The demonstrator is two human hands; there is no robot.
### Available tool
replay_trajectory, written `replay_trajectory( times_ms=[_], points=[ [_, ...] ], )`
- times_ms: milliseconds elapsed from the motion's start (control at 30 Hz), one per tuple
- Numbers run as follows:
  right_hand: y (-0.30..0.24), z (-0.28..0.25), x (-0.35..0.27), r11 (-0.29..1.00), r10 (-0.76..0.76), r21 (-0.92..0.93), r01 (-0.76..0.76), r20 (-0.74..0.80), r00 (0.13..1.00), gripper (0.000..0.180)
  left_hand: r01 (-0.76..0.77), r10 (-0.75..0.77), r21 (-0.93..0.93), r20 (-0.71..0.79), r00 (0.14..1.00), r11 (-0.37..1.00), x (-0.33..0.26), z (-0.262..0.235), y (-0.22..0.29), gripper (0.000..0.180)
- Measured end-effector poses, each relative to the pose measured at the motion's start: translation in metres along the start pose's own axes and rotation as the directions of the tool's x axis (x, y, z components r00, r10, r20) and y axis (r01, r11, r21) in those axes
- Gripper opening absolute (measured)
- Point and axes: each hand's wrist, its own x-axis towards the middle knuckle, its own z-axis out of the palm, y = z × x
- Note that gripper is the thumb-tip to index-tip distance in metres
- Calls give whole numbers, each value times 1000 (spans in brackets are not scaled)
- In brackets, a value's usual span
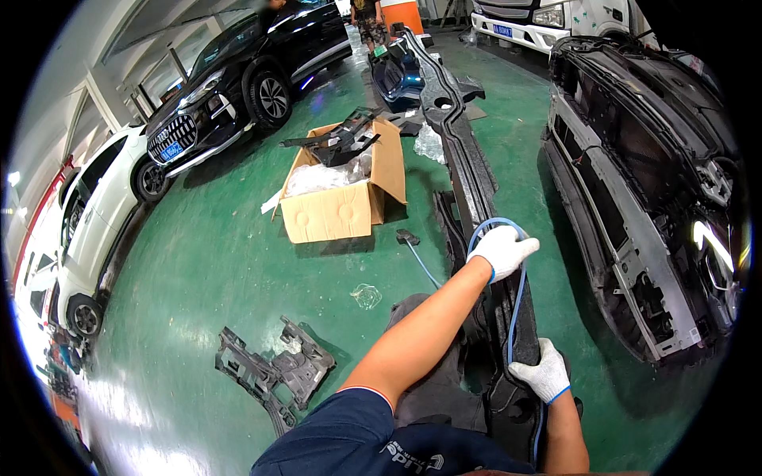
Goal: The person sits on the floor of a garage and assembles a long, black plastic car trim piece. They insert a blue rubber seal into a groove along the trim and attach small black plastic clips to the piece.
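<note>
A long black bumper part [468, 170] with a grooved face runs away from my body, down the middle of the view. Along it lies a thin blue hose [517, 305], which curves in a loop over my left hand. My left hand [505, 252], in a white knit glove, is closed around the hose above the part. Closer to me, my right hand [544, 373], gloved alike, pinches the hose against the part's right side. Beyond my right hand the hose carries on toward my body. Another blue length ends in a small black connector [408, 237] on the floor.
An open cardboard box [329, 214] holding plastic wrap and black parts stands ahead to the left. A black bracket [278, 365] lies on the green floor. At right is a front-end assembly [627, 214]. Cars [230, 95] and a white truck [524, 28] stand behind; a person [369, 24] is far ahead.
</note>
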Motion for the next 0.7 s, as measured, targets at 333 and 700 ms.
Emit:
replay_trajectory(
  times_ms=[333, 700],
  points=[
    [-10, -20, -7, 1000, 17, 8, -16, -109, 994, 76, 83, 25, 347, -297, 955, 934, -1, -2, 21, 66],
    [11, -15, -20, 997, -25, 68, 32, -103, 994, 78, -114, 15, -490, -202, 979, 864, 34, -39, -30, 102]
  ],
)
